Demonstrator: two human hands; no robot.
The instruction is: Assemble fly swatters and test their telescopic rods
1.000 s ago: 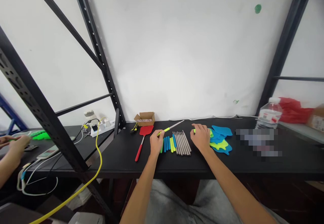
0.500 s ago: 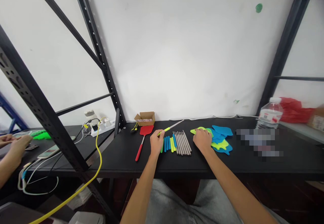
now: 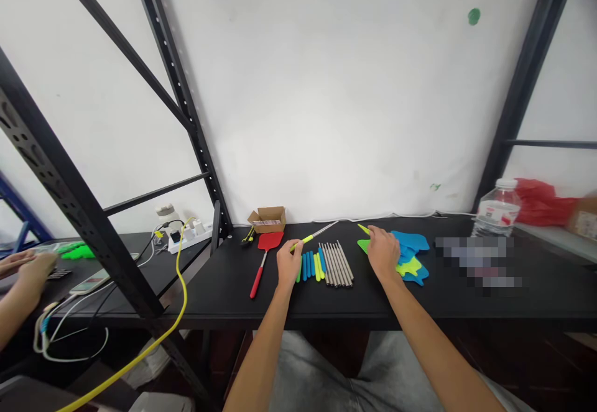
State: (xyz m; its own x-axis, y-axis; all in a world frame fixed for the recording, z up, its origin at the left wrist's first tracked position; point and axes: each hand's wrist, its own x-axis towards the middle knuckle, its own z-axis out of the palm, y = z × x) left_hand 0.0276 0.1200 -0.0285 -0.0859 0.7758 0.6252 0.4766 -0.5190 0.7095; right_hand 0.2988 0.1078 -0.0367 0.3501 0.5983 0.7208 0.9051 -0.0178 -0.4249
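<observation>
Left grip point(image 3: 289, 261) holds yellow-handled rod point(image 3: 321, 231); slim, metallic.

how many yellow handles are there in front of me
3: two yellow handles side by side among the blue handles, one more in the left hand. That hand may hide others.

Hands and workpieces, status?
Left hand: gripping metal rod with yellow-green handle. Right hand: holding yellow-green flat piece, beside blue pieces. Between hands: handles and metal rods.

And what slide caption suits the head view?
Left hand holds yellow-handled rod; right hand touches yellow flat piece.
</observation>
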